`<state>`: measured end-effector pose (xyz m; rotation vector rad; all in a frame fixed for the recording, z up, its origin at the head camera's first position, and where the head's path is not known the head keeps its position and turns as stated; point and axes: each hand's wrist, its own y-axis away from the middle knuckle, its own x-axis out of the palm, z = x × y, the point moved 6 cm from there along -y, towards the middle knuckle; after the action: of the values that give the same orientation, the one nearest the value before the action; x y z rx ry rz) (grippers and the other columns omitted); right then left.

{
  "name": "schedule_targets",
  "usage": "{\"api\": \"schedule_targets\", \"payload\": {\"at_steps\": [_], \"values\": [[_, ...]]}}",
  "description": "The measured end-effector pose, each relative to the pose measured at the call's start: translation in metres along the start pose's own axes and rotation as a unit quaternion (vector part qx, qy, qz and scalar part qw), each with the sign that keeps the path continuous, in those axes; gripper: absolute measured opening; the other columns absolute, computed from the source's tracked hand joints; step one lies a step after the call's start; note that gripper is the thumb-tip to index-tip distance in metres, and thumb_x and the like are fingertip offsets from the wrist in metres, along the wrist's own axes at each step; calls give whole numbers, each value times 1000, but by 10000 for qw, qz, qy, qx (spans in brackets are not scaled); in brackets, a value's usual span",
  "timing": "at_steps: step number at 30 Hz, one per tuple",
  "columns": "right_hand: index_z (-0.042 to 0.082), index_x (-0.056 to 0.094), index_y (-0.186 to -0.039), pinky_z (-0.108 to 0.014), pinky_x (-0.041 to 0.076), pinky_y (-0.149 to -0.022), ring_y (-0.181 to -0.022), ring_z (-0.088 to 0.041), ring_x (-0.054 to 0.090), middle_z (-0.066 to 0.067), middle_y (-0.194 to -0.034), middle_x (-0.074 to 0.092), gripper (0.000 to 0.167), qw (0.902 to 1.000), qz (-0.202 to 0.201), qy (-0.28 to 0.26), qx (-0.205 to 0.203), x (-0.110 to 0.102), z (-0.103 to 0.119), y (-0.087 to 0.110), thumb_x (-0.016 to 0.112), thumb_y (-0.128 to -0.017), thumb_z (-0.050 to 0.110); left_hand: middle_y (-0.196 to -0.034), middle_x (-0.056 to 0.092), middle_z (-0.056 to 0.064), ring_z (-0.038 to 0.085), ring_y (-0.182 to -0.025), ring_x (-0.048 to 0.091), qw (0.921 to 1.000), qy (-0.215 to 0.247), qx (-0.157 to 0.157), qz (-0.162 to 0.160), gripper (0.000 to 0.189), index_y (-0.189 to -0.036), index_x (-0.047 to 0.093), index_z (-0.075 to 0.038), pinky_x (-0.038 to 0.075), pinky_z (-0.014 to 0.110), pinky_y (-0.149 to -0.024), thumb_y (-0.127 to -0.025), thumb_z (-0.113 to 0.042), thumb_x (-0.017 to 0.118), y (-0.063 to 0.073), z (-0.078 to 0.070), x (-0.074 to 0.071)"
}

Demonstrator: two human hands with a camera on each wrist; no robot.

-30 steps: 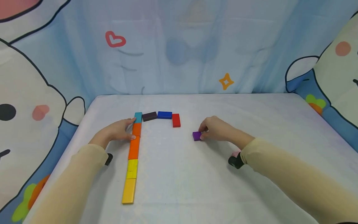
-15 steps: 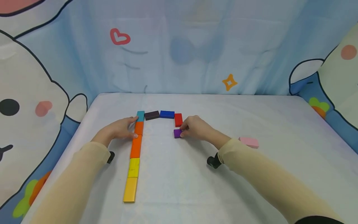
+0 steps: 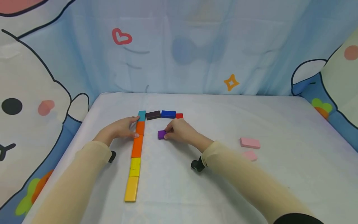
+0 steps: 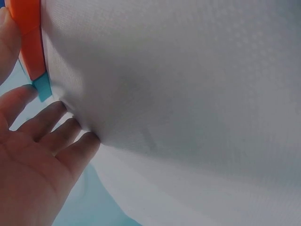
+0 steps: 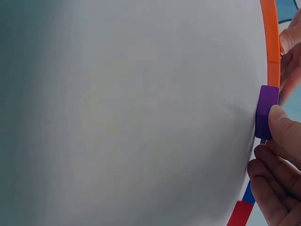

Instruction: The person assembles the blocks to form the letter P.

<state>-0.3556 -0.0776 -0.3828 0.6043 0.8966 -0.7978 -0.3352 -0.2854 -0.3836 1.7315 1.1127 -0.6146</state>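
My right hand (image 3: 183, 133) pinches a small purple block (image 3: 161, 134) between thumb and fingers, to the right of the block row. In the right wrist view, the thumb lies against the face of this purple block (image 5: 266, 110). My left hand (image 3: 119, 129) rests beside the row with fingers extended. Its index fingertip touches the teal block (image 3: 142, 115), and its thumb touches the row where two orange blocks (image 3: 137, 145) meet. A dark brown block (image 3: 153, 115), a blue block (image 3: 168, 114) and a red block (image 3: 179, 115) run rightward from the teal one. My right hand partly hides the red block.
Below the orange blocks, yellow blocks (image 3: 135, 167) continue the row to a golden-yellow block (image 3: 131, 189) nearest me. Two pink blocks (image 3: 250, 143) lie at the right, one partly behind my right sleeve. A printed curtain (image 3: 201, 46) hangs behind the white table (image 3: 212, 193).
My right hand has carried the purple block leftward, past the red block, towards the row. The pink blocks have come into view behind the right arm. My left hand keeps its place at the row.
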Motion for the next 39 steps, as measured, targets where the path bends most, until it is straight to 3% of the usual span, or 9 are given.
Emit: {"api": "schedule_targets", "payload": {"at_steps": [20,31,39], "values": [[5,75,-121,-31,59,-96,-105,-22,69,-8,-114,77,33,9997,-82,-28,-245,19,32,-20,77,-93,22,-171,15,19,42,-158,15,9998,18,-201,24,88,-165,16,-17,19,62,-126,-97,-28,71,-2,1,1],[7,76,-122,-29,60,-93,-98,-20,70,-8,-111,78,32,9997,-81,66,-206,21,39,-21,76,-94,23,-172,15,18,41,-158,14,9996,6,-278,27,88,-165,15,-20,19,62,-126,-97,-28,70,-2,1,0],[9,74,-124,-30,60,-95,-101,-20,68,-7,-113,76,34,9999,-7,50,-133,24,40,-22,75,-94,26,-171,15,19,42,-158,14,9997,-21,-259,16,89,-165,15,-20,21,63,-125,-96,-28,71,-3,2,1]]}}
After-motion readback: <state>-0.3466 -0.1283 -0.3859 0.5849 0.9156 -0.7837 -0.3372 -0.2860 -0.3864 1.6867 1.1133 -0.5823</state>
